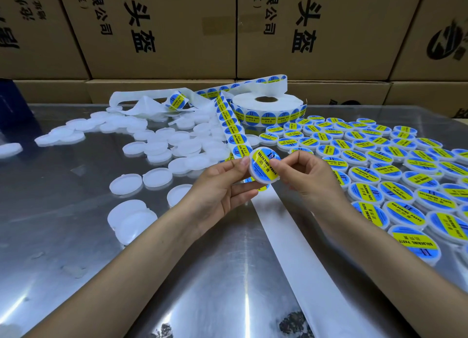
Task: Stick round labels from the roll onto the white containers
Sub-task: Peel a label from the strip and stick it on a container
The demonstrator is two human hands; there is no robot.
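My left hand point(222, 185) holds a round white container point(263, 166) by its edge, tilted toward me above the table. A blue and yellow round label covers its top. My right hand point(301, 175) has its thumb and fingers curled, pinching at the label's right rim. The label roll point(268, 107) lies flat at the back. A strip of labels point(231, 130) runs from the roll toward my hands. Bare white backing paper point(298, 249) trails past them to the near edge.
Several unlabelled white containers point(157, 147) lie scattered on the left of the shiny metal table point(76, 223). Rows of labelled containers point(395, 165) fill the right side. Cardboard boxes point(164, 28) wall the back. Crumpled used backing point(141, 102) lies left of the roll.
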